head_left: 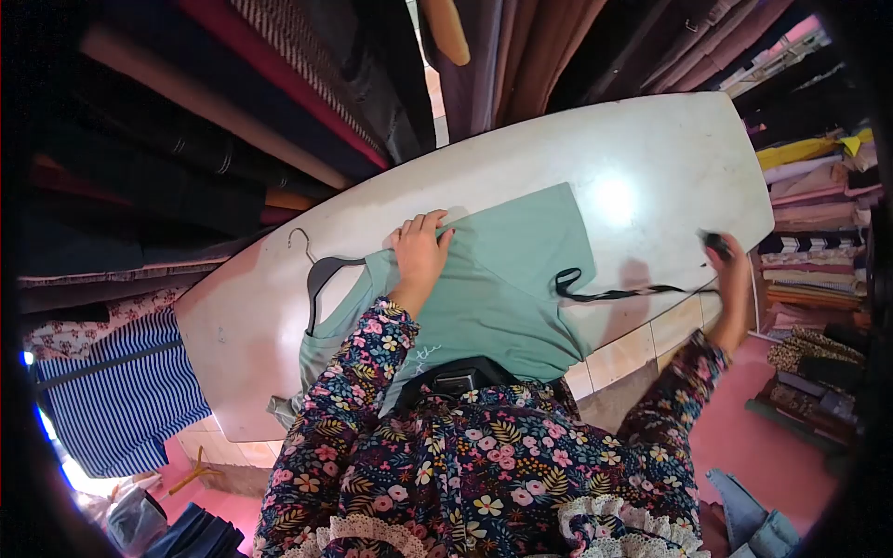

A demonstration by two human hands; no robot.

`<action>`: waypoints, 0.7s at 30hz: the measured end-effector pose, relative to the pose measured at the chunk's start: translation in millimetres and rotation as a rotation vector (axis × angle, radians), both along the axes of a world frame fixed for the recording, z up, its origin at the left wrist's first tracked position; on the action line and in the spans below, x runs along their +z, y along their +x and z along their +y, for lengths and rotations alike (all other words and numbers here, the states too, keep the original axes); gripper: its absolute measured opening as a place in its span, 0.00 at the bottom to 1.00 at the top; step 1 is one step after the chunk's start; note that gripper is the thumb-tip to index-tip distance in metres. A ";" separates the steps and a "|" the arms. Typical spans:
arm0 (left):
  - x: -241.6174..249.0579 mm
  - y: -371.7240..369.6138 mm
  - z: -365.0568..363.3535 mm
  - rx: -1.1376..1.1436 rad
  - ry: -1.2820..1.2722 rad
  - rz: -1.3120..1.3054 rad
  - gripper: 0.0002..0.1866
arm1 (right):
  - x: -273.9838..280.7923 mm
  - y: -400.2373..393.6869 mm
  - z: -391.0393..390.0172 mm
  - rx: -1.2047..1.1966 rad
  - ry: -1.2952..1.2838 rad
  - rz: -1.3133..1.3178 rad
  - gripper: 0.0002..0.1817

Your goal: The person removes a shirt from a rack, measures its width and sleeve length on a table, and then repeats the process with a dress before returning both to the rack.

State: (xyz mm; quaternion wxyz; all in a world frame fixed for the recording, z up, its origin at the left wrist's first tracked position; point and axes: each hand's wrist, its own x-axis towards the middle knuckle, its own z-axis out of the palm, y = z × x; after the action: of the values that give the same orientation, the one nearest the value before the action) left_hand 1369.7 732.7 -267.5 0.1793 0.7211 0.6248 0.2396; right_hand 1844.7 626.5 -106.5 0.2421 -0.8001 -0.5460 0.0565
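Here's the left hand (pixel 421 255), palm down on the green shirt (pixel 493 279), fingers loosely together and the thumb held off to the side, pressing near the shirt's far edge with nothing gripped. The shirt lies spread on the white table (pixel 665 139), under that hand and reaching out between the two hands, with one sleeve farther ahead and to the right of the left hand.

To the left of that hand sits the hanger (pixel 321 284), dark, its body partly in the shirt's neck, its metal hook pointing away on the bare tabletop.

Over to the right hand (pixel 724 253), well apart from the left, out at the table's right end: its fingers are curled around a small dark item (pixel 715 245), too blurred to name. Just left of its wrist runs a black strap (pixel 633 292), looping beside the shirt at its other end; whether it joins the item, I can't tell.

Beyond the left hand, clothes (pixel 307 74) hang in a dense row past the table. Right of the right hand, folded stacks (pixel 809 251); below it, pink floor (pixel 758 432). Far left of the left hand, striped cloth (pixel 126 395) drapes by the table's end.
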 end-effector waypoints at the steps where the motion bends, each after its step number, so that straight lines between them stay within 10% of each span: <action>1: 2.3 1.3 0.0 -0.020 0.104 0.033 0.18 | 21.1 19.7 -29.8 -0.039 0.016 -0.123 0.16; 5: 11.6 8.8 1.0 -0.238 0.314 0.123 0.19 | 91.0 43.0 -125.9 -0.373 0.041 -0.404 0.17; 9: 17.9 33.2 -3.1 -0.367 0.299 -0.048 0.15 | 83.3 -32.3 -124.5 -0.306 0.047 0.173 0.17; 17: 16.4 88.4 -9.5 -0.574 -0.983 -0.902 0.14 | -103.9 -215.2 -15.1 0.102 0.104 0.640 0.16; 21: 25.1 97.5 -1.0 -0.415 -1.000 -0.814 0.15 | -116.8 -242.8 4.7 0.069 0.192 0.512 0.14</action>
State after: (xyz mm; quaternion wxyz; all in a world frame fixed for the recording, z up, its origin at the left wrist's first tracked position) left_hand 1467.2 731.7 -242.5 0.7547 0.5086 0.3919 0.1348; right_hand 1601.9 631.2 -223.3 0.4448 -0.7140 -0.4968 0.2134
